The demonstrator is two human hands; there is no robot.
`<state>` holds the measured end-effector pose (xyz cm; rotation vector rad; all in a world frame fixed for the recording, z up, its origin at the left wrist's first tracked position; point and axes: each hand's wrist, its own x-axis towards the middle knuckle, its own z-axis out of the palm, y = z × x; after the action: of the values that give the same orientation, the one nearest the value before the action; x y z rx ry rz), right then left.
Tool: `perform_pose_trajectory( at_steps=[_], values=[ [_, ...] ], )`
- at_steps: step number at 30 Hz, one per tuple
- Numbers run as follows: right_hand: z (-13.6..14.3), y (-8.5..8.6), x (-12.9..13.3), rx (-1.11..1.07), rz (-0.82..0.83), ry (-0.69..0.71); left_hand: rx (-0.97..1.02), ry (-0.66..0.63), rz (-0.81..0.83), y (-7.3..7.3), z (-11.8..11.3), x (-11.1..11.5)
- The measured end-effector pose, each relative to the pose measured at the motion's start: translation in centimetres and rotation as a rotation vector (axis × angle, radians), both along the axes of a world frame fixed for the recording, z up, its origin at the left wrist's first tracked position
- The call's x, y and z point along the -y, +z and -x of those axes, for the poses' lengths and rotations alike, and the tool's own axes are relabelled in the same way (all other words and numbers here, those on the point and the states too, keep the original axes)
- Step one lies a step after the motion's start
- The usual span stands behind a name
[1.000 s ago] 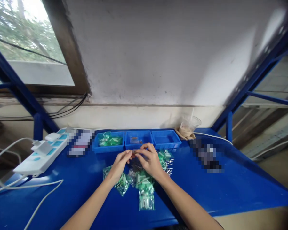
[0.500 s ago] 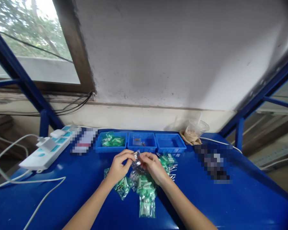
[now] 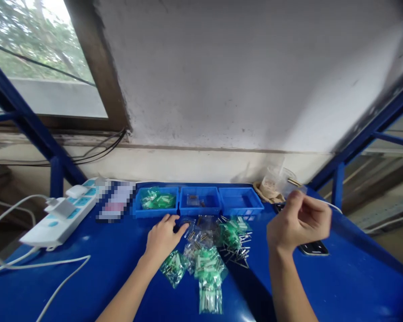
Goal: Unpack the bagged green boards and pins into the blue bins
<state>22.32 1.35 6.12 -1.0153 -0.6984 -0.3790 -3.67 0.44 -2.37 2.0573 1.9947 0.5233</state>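
Note:
My right hand (image 3: 298, 221) is raised at the right, its thumb and fingers pinched on a small clear plastic bag (image 3: 290, 182) with a brass-coloured metal pin inside. My left hand (image 3: 163, 235) rests low over the table with its fingers spread, close to a pile of clear bags (image 3: 201, 237) with metal pieces; whether it touches them I cannot tell. Nearer me lie green-tinted bags (image 3: 210, 264) of pale green parts, with another green bag (image 3: 173, 267) below my left hand. Loose metal pins (image 3: 240, 252) are scattered right of the pile beside a green bag (image 3: 231, 235).
Three blue trays stand in a row: the left tray (image 3: 137, 213) holds green bags, the middle tray (image 3: 215, 208) a few small pieces, and the right tray (image 3: 241, 199) shows its bare bottom. A power strip (image 3: 58, 223), a plastic cup (image 3: 271, 179) and a phone (image 3: 314, 248) also lie around.
My hands have parted. My right hand has moved right and up with the small clear bag; my left hand has let go of it and spread its fingers.

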Motion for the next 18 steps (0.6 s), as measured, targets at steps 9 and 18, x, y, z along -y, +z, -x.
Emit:
perform_pose_trajectory(
  at_steps=[9, 18],
  values=[
    [4.0, -4.1, -1.0, 0.84, 0.73, 0.374, 0.186, -0.036, 0.1, -0.9, 0.0, -0.3],
    [8.0, -6.1, 1.5, 0.175, 1.009, 1.199, 0.666, -0.267, -0.128, 1.7, -0.6, 0.7]
  ],
)
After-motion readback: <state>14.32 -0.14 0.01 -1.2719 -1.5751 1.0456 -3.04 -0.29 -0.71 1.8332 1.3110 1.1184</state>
